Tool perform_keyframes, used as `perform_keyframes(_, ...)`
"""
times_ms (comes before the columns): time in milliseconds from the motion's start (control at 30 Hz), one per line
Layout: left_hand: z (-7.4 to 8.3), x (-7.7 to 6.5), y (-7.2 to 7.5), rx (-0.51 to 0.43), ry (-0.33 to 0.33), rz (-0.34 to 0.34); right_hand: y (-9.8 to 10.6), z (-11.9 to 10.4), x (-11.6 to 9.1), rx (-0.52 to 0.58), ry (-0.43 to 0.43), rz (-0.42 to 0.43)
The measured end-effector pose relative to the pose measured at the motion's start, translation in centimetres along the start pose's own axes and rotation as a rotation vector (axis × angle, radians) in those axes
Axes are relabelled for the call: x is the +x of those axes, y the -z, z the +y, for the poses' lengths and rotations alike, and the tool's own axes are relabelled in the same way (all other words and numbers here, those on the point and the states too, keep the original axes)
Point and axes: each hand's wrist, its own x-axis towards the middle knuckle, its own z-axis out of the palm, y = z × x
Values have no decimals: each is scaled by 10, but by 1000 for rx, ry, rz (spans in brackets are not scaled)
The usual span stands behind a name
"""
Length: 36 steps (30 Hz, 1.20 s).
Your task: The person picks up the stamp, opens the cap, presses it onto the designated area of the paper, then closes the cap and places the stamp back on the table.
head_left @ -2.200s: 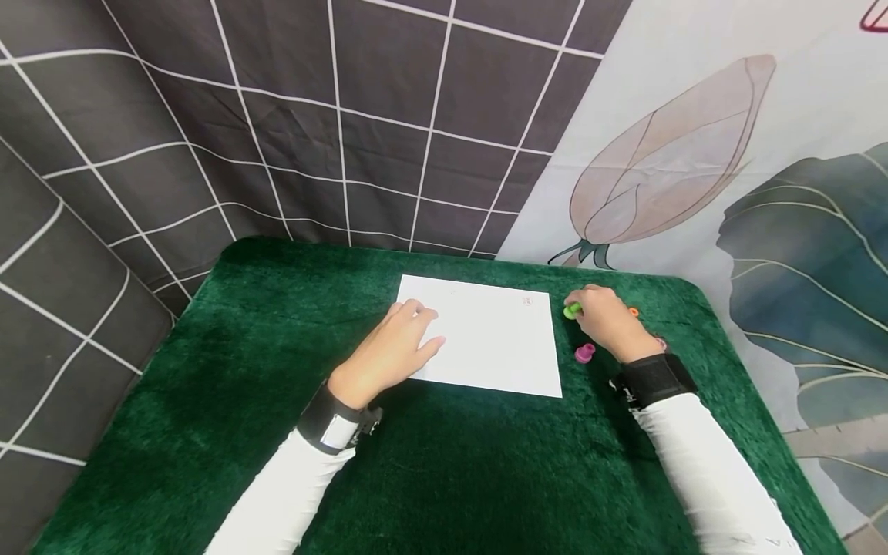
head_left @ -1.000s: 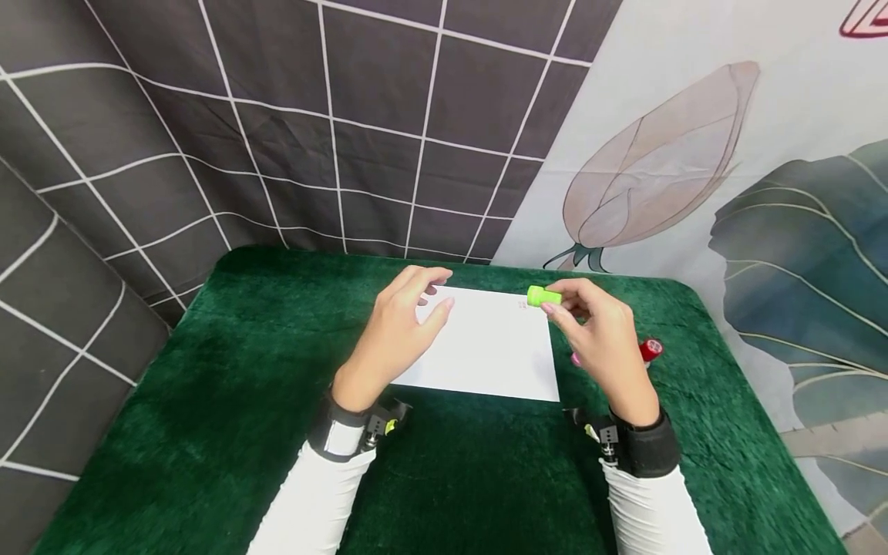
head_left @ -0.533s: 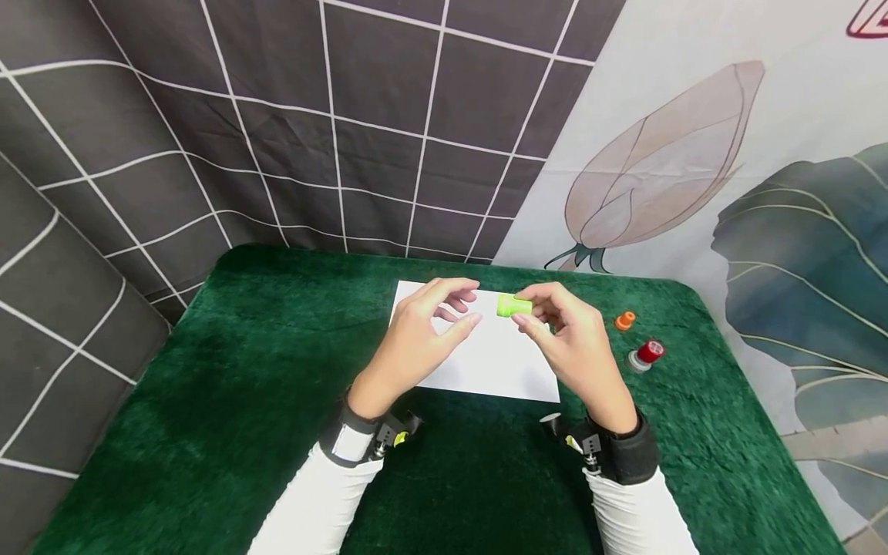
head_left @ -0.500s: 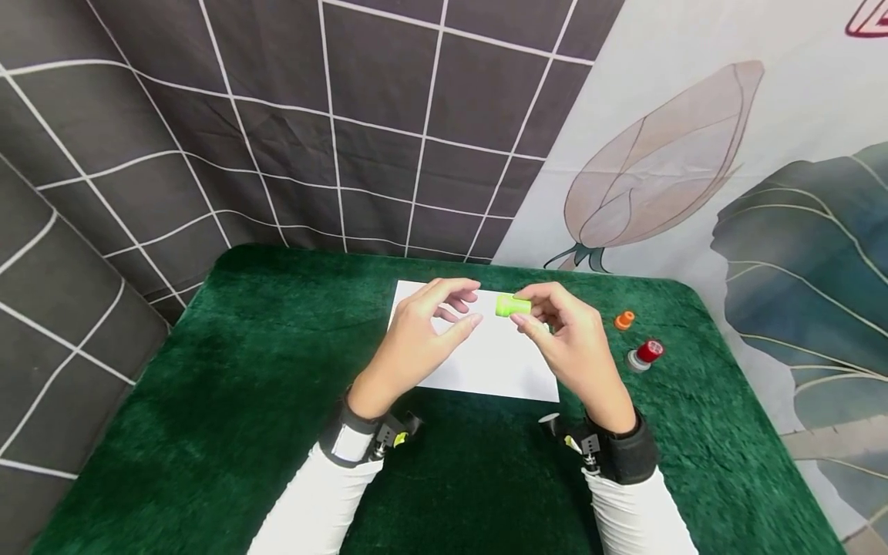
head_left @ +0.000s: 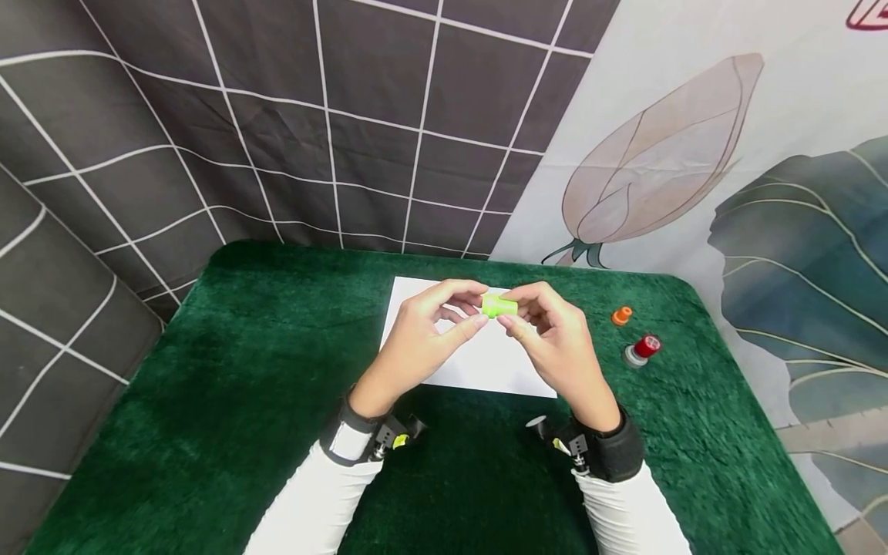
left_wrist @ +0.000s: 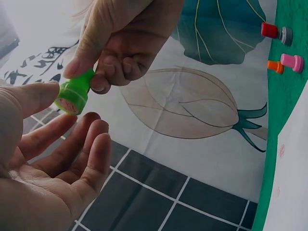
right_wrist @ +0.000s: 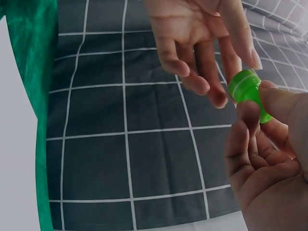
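A small bright green stamp [head_left: 501, 305] is held up over the white sheet of paper [head_left: 509, 370] on the table. My right hand [head_left: 558, 331] pinches its narrow end between thumb and fingertips. At the wide end, the thumb and index fingertip of my left hand [head_left: 430, 331] sit on opposite sides of the rim, in contact with it. The left wrist view shows a pinkish pattern on the stamp's end face [left_wrist: 70, 105]. The other left fingers are loosely bent and spread below it. In the right wrist view the green stamp [right_wrist: 248, 89] is partly covered by the right thumb and fingers.
Right of the paper stand an orange stamp [head_left: 621, 315] and a red stamp with a grey base [head_left: 645, 347]. The left wrist view also shows a pink stamp [left_wrist: 292, 62] and faint red marks [left_wrist: 282, 150] on the paper. Green cloth [head_left: 291, 347] covers the table.
The right hand picked up the green stamp from right of the paper and carried it left over the sheet. The left hand rose from the paper and moved right to meet it.
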Motion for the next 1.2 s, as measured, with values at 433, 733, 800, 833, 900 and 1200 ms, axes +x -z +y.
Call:
perform_keyframes(433, 0, 0, 3, 10, -1, 3, -4, 0, -1, 15, 7, -18)
perform_keyframes(733, 1, 0, 5, 2, 0, -1, -5, 0, -1, 22, 8, -16)
perform_keyframes(800, 1, 0, 5, -2, 2, 1, -5, 0, -2, 25, 6, -13)
perform_keyframes(833, 1, 0, 5, -5, 3, 2, -5, 0, -2, 26, 6, -12)
perform_keyframes(900, 1, 0, 5, -10, 8, 5, -5, 0, -2, 24, 8, -6)
perform_keyframes(1200, 4, -2, 0, -121, 47, 28, -6, -2, -1, 26, 12, 15)
